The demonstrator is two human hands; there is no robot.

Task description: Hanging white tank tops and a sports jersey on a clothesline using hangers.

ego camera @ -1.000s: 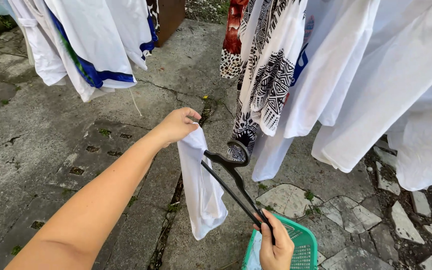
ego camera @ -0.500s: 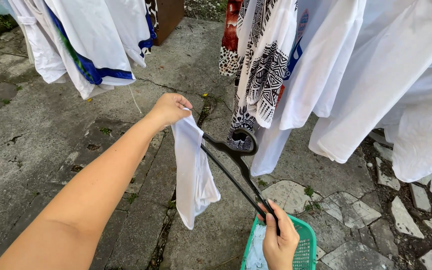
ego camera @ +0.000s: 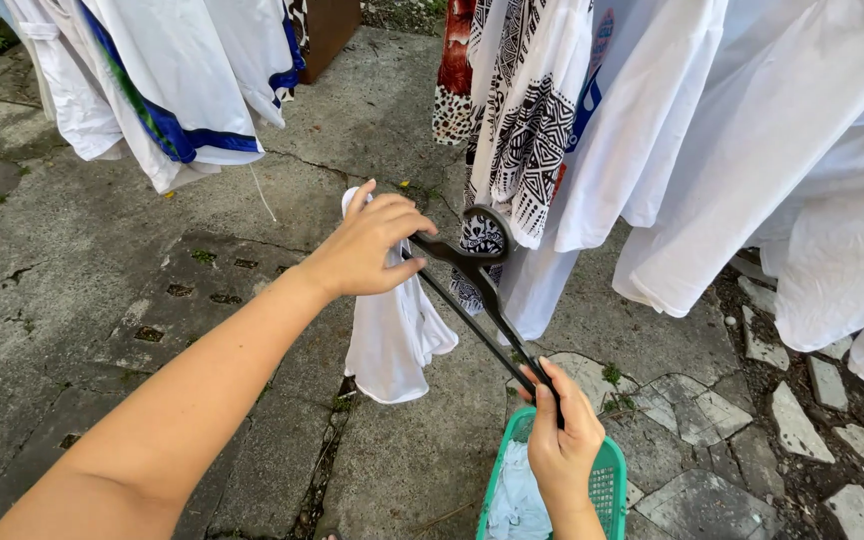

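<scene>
My left hand (ego camera: pixel 367 245) grips the top of a small white garment (ego camera: pixel 392 330) that hangs down from it, at the far end of a black plastic hanger (ego camera: pixel 477 290). My right hand (ego camera: pixel 560 445) holds the near end of that hanger, low and right of centre. The hanger runs slantwise between my two hands, its hook near the left hand. Below my right hand stands a green plastic basket (ego camera: pixel 607 490) with pale blue cloth inside.
White shirts and sheets (ego camera: pixel 752 150) hang at the right, with a black-and-white patterned cloth (ego camera: pixel 522 120) next to them. White clothes with blue trim (ego camera: pixel 172 80) hang at the upper left. Cracked concrete and broken paving stones (ego camera: pixel 712 410) lie underfoot.
My left hand has moved toward the hanger's far end with the white garment, which has bunched up shorter. My right hand and the hanger have lifted slightly.
</scene>
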